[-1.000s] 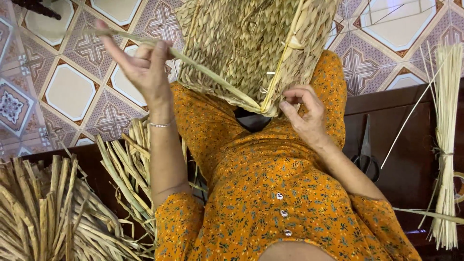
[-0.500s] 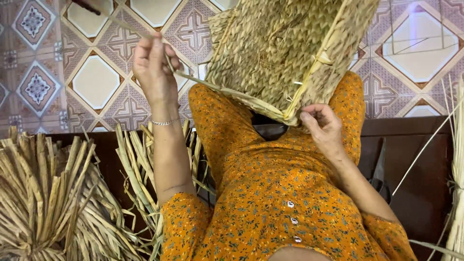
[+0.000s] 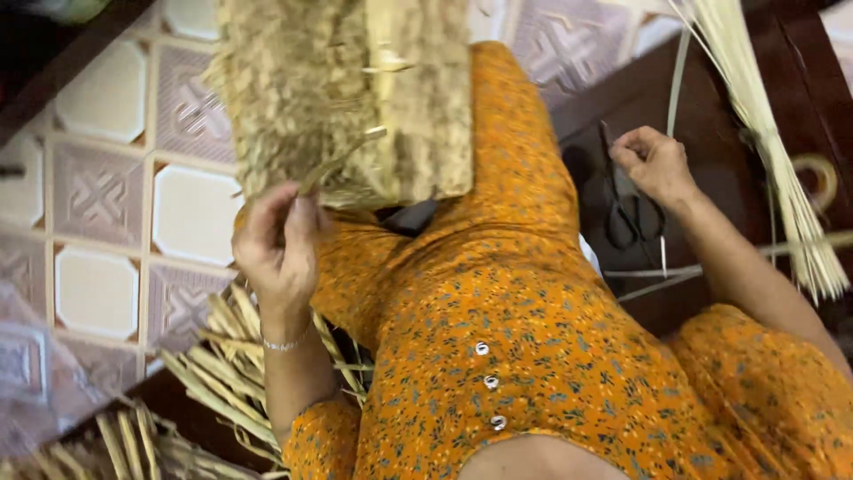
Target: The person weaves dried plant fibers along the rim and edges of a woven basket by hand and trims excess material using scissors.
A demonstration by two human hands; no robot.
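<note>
1. At the near left, loose dried reeds [image 3: 222, 373] lay spread on the floor, over the patterned tiles [image 3: 98, 196].
2. I saw the left hand [image 3: 277, 244] raised just below the woven straw panel [image 3: 346, 98], its grip pinching a single straw strand [image 3: 342, 160] that ran up and right into the panel's lower edge.
3. The panel rested on the lap of the orange floral dress [image 3: 533, 320], its far part out of view.
4. Right of the lap, the right hand [image 3: 653, 164] reached down over dark scissors [image 3: 626, 213] on a dark wooden surface; its fingers were curled, and I could not tell whether they gripped anything.
5. At the far right, a bundle of pale straight stalks [image 3: 773, 142] lay slanted.
</note>
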